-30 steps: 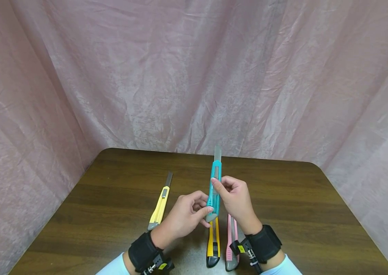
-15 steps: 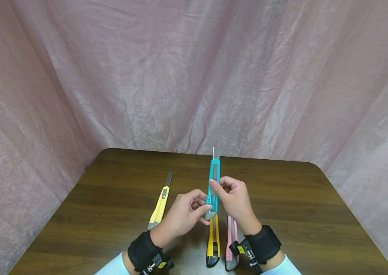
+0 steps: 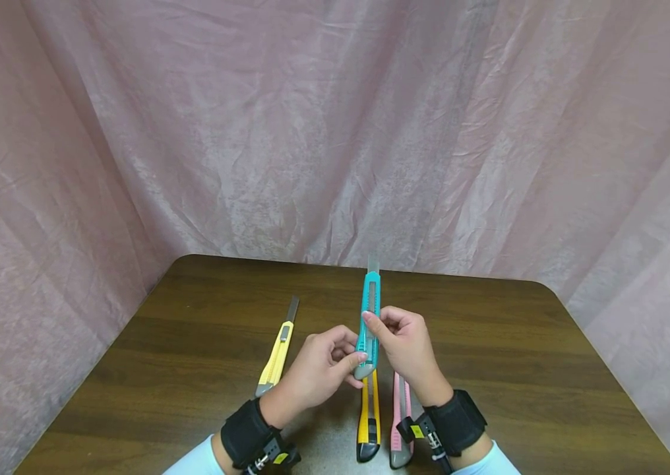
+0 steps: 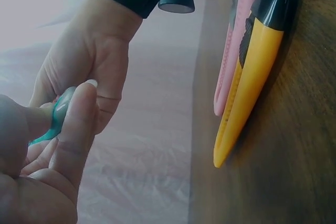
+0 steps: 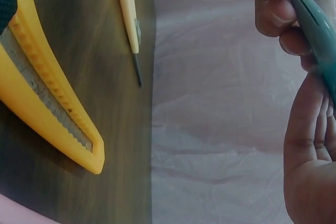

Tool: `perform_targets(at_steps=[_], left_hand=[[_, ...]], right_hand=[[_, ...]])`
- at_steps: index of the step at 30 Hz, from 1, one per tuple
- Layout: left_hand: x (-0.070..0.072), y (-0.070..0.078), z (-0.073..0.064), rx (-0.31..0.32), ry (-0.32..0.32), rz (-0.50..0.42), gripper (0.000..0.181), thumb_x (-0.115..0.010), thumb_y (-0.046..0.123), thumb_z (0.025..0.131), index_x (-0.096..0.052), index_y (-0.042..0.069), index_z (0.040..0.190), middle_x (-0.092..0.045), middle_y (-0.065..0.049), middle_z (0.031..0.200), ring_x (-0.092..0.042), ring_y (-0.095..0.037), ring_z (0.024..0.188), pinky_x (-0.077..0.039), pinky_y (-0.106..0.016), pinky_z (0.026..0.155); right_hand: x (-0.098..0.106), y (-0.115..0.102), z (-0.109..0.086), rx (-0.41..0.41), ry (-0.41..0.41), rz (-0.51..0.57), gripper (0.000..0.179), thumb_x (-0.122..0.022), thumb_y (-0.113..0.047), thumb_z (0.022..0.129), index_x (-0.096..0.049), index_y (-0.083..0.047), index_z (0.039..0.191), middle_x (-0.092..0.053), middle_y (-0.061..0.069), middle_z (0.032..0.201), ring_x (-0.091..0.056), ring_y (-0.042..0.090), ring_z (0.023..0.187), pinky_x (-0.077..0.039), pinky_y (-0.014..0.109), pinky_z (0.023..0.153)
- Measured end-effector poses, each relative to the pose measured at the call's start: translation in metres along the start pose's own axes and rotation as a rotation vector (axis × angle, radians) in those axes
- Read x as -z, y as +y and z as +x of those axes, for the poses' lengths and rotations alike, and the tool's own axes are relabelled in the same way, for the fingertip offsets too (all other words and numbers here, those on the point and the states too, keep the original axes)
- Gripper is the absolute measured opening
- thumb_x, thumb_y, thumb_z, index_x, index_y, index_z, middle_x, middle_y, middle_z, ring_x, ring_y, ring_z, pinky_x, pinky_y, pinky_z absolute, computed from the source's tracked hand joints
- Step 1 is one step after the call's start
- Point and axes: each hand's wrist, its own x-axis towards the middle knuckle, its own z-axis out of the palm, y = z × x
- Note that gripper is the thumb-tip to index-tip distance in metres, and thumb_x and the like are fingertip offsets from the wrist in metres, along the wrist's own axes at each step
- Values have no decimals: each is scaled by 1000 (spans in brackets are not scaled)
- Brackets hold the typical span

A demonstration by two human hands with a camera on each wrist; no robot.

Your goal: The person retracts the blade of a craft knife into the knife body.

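Note:
Both hands hold a teal utility knife [image 3: 372, 297] above the table, its blade extended and pointing away. My left hand [image 3: 326, 366] pinches the grey butt end between thumb and fingers. Higher up the handle, my right hand [image 3: 409, 343] grips the side, its thumb on the front face. In the right wrist view the knife's grey end [image 5: 317, 22] shows between the two hands. Below it on the table lies a yellow-orange utility knife [image 3: 368, 422] with a black end, partly covered by the teal one. A pink utility knife [image 3: 398, 422] lies by the right wrist.
A pale yellow utility knife [image 3: 275, 356] with its blade out lies left of the left hand. The brown wooden table [image 3: 519, 356] has rounded far corners. A pink curtain [image 3: 311, 132] hangs behind and at both sides.
The teal knife has shifted slightly to the left and its blade has tilted a little, changing how it catches the light. Both hands keep their hold on it.

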Motion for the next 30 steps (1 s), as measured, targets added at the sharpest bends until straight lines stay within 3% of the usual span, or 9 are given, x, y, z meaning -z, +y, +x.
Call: perform_targets(at_steps=[3, 7, 10, 13, 16, 20, 22, 24, 30], left_hand=[[0, -1, 1, -10, -1, 2, 9, -62, 4, 91, -56, 5, 98, -63, -9, 81, -65, -30, 67, -58, -38, 54], [0, -1, 0, -11, 2, -1, 10, -62, 4, 91, -56, 4, 99, -63, -9, 82, -64, -31, 68, -58, -37, 54], [0, -1, 0, -11, 6, -4, 11, -63, 4, 90, -56, 4, 100, -63, -9, 82, -64, -33, 69, -58, -37, 54], [1, 0, 1, -12, 5, -2, 13, -63, 2, 90, -56, 3, 100, -63, -9, 83, -64, -32, 70, -58, -36, 54], [1, 0, 1, -15, 0, -8, 15, -64, 0, 89, -56, 2, 101, -63, -9, 83, -65, -32, 71, -58, -36, 55], [2, 1, 1, -11, -1, -13, 17, -65, -1, 88, -56, 2, 102, -64, -10, 84, -65, -34, 73, -58, -36, 56], [2, 1, 1, -13, 2, -10, 17, -65, -1, 88, -56, 2, 102, -64, -10, 84, -65, -33, 73, -58, -36, 56], [2, 1, 1, -19, 3, -5, 17, -65, -1, 88, -56, 1, 103, -64, -10, 85, -65, -33, 73, -58, -36, 56], [2, 0, 1, -31, 1, 12, 16, -62, -2, 89, -56, 2, 104, -63, -11, 86, -65, -30, 72, -58, -35, 55]], right_hand=[[0, -12, -1, 12, -10, 23, 17, -62, -11, 93, -67, -6, 78, -40, 5, 54, -34, 16, 46, -24, 22, 35], [0, -21, -1, -26, -16, 33, 19, -61, -10, 94, -67, -3, 77, -50, 10, 57, -44, 26, 49, -40, 21, 38], [1, -11, 0, -57, -21, 15, 23, -62, -16, 94, -66, -7, 74, -54, 7, 60, -48, 28, 53, -47, 24, 42], [1, 3, 0, -35, -28, 6, 24, -62, -20, 94, -65, -12, 71, -48, 3, 56, -44, 22, 49, -39, 23, 38], [1, -5, 0, -4, -37, 6, 22, -61, -14, 94, -65, -9, 73, -41, 3, 54, -37, 16, 47, -29, 22, 36], [0, -12, 0, 2, -39, 13, 18, -61, -7, 93, -66, -4, 77, -39, 5, 54, -36, 16, 48, -25, 23, 37], [0, -1, 1, 3, -33, 15, 17, -61, -10, 94, -66, -7, 77, -40, 4, 54, -35, 17, 48, -25, 23, 37], [0, 9, 1, -12, -23, 12, 19, -62, -16, 94, -67, -12, 76, -44, 4, 55, -38, 18, 47, -29, 23, 36], [1, 11, 0, -37, -28, 11, 24, -63, -24, 93, -65, -13, 71, -51, 8, 57, -45, 22, 50, -43, 25, 39]])
